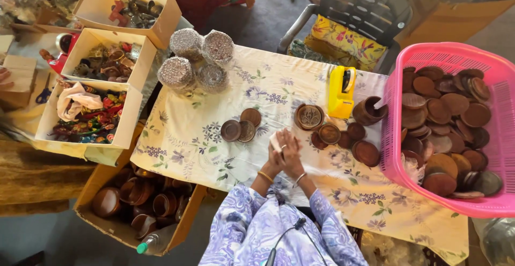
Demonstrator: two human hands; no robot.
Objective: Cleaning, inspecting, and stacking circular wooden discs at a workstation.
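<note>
The pale piece point(276, 140) is a small, light, pinkish-white thing held up between both hands; its exact kind cannot be told. Only its upper left part shows, a flat-looking patch with a soft edge. It sits above the floral cloth point(204, 137), not touching it, near the front middle of the table. The left hand point(274, 156) covers its lower side, fingers bent up around it. The right hand point(292, 150) presses against it from the other side, palm toward the left hand, with a ring on 1 finger. The 2 hands touch each other around the piece, wrists close together.
</note>
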